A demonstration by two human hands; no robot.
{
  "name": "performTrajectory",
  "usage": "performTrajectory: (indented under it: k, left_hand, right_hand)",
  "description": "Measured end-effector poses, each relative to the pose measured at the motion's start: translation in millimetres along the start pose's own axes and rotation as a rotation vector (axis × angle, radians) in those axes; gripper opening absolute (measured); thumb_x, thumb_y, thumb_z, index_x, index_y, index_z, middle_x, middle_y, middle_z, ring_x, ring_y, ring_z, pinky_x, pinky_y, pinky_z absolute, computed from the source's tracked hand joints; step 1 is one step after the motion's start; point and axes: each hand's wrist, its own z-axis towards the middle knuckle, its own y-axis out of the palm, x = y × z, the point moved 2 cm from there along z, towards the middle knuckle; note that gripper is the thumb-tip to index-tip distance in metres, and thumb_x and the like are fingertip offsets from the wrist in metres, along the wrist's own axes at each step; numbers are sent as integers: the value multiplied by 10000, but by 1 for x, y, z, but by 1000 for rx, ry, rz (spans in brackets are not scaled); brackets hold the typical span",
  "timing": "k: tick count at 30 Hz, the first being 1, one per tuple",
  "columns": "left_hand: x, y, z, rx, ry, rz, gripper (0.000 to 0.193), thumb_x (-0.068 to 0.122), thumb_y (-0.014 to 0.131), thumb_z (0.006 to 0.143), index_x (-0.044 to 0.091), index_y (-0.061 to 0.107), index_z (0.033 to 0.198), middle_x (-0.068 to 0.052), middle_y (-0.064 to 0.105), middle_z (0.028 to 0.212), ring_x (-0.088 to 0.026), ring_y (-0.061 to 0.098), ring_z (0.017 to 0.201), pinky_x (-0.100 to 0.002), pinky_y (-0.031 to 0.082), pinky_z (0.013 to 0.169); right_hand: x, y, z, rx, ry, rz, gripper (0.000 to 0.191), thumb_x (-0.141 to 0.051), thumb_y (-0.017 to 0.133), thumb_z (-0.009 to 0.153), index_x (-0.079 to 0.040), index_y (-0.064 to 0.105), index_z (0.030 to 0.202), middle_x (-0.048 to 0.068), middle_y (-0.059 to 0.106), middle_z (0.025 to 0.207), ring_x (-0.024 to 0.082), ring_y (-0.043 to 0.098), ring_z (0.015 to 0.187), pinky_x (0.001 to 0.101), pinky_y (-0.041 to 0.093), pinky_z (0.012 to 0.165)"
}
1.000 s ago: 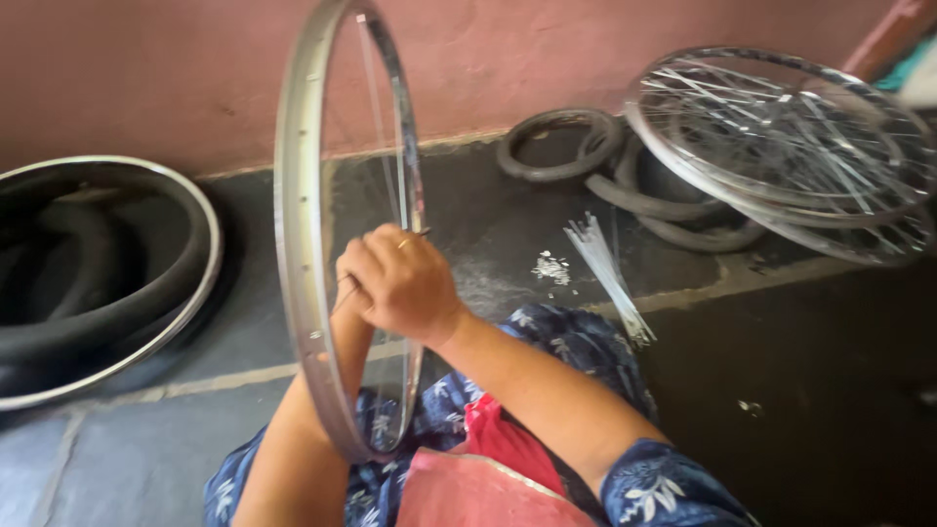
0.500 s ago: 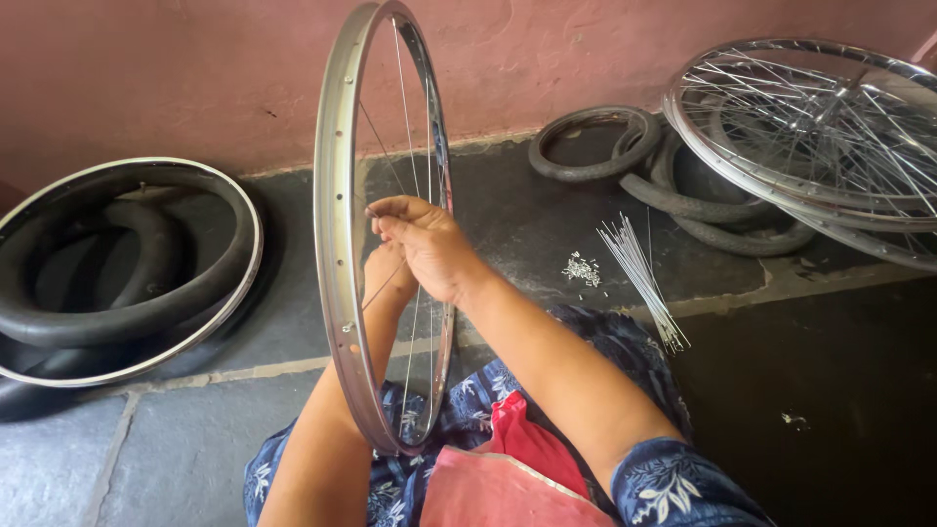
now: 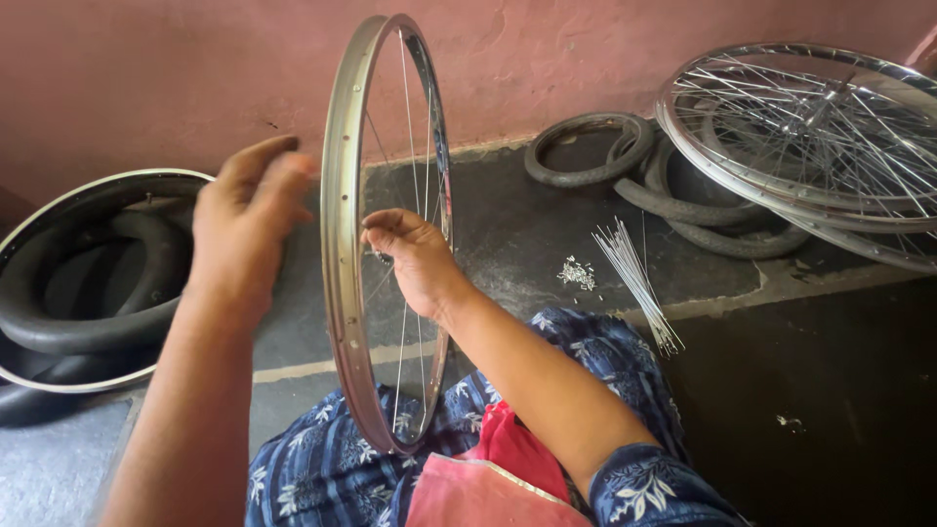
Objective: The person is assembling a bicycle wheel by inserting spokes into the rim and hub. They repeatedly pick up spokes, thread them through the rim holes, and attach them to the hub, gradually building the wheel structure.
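Note:
A silver bicycle rim (image 3: 340, 254) with a few thin spokes stands upright on my lap, edge-on to me. My right hand (image 3: 415, 256) reaches inside the rim near its middle, fingers pinched on the spokes at the hub; the hub itself is hidden behind the hand. My left hand (image 3: 244, 220) is raised just left of the rim, fingers apart, fingertips next to the rim's outer edge and holding nothing.
A bundle of loose spokes (image 3: 636, 278) and a small pile of nipples (image 3: 577, 273) lie on the floor to the right. Spoked wheels (image 3: 810, 137) rest on tyres (image 3: 586, 151) at the back right. A rim with black tyres (image 3: 83, 278) lies at left. A pink wall stands behind.
My left hand has come out from inside the rim and risen to its left side, opening. The view shifted slightly; the right hand stays at the hub.

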Motion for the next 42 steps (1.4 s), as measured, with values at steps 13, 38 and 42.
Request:
performTrajectory:
  k: [13,38,42]
  left_hand:
    - [24,63,-75,-408,-52,-481,528,-17,526,713,-85,637,1224,-164,722,1217,-234,684,1144,-367,505,1089]
    - [-36,38,-150,-203,22,-558,531,-76,492,673,-66,546,1201,-224,586,1379,-288,555,1344,-460,380,1223]
    - [-37,37,-153,-197,9,-530,519,-78,487,675,-70,543,1192,-223,591,1378,-277,561,1349,-435,381,1215]
  right_hand:
    - [-43,-2,-46,-3,-47,-67,196,66,589,946,-10,667,1110,86,749,1055,185,686,997,340,526,963]
    - [-173,-1,-179,-222,51,166,793,-171,510,1068,-268,30,1692,172,276,1685,380,384,1504,550,462,1135]
    - [-152,-64,-188,28,54,-210,819,-3,453,1022,-198,18,1689,295,359,1623,415,517,1374,459,520,1026]
